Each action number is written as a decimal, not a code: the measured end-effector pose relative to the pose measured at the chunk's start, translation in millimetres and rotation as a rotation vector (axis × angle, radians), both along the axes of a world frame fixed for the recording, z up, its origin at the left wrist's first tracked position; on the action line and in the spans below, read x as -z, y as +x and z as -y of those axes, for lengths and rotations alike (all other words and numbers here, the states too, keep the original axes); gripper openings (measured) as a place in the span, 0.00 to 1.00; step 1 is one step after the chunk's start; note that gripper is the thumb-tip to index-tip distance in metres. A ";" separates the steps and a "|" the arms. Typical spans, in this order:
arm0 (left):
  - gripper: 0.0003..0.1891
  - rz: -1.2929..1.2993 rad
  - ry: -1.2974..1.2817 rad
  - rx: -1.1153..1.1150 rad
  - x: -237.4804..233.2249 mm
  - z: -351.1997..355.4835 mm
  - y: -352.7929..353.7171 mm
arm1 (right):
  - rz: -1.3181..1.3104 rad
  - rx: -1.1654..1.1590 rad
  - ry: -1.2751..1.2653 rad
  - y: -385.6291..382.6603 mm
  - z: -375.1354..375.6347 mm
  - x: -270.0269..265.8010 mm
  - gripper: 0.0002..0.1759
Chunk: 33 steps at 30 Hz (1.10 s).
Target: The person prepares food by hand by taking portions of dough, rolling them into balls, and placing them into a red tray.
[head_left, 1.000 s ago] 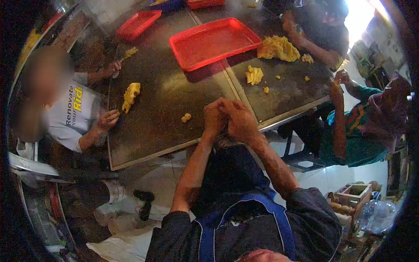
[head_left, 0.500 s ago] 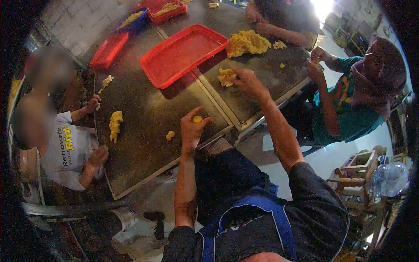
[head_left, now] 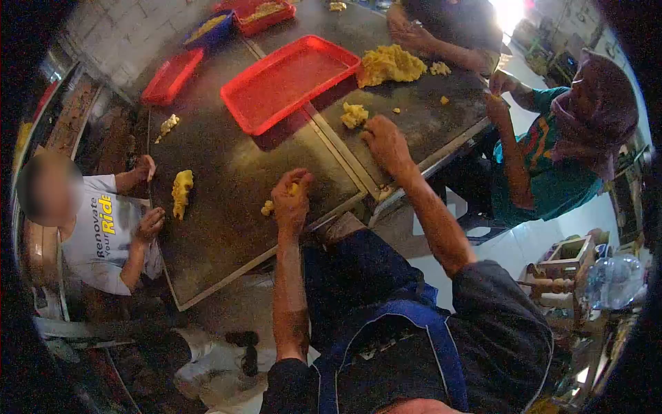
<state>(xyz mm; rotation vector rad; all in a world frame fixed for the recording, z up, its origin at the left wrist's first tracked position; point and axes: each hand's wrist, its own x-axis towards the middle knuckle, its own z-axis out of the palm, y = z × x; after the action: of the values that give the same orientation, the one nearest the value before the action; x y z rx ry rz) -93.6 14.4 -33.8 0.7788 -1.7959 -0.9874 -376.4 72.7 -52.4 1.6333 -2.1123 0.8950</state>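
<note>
Yellow dough piece (head_left: 296,188) sits pinched in the curled left hand (head_left: 291,201), low over the metal table (head_left: 227,186) beside small balls (head_left: 267,207); shaping seems the step in hand. Farther out, the right hand (head_left: 386,143) rests knuckles-up, its grasp hidden, just short of the dough lump (head_left: 355,114), where any fresh pinch would call for a reach.

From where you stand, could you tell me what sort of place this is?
Probably a small food workshop: several people sit round a metal table with lumps of yellow dough and red trays, and the left hand holds a small dough piece.
</note>
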 end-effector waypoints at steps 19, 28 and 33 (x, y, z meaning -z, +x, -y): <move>0.25 -0.261 0.454 0.011 7.9 0.8 5.2 | 0.016 -0.036 0.223 -31.8 -56.7 -6.6 0.14; 0.21 -0.171 0.450 0.000 -6.6 -4.9 20.9 | 0.005 0.083 0.559 -18.0 -52.6 -19.1 0.27; 0.21 -0.184 0.166 -0.013 -30.8 -9.3 33.7 | 0.261 0.117 0.036 -0.8 -75.2 -10.2 0.21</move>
<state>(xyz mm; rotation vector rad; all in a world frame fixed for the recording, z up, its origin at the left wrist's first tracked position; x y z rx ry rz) -59.9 23.7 -3.0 0.7734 -1.5641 -1.1723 -377.2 147.9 -42.2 1.4590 -2.3811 1.0883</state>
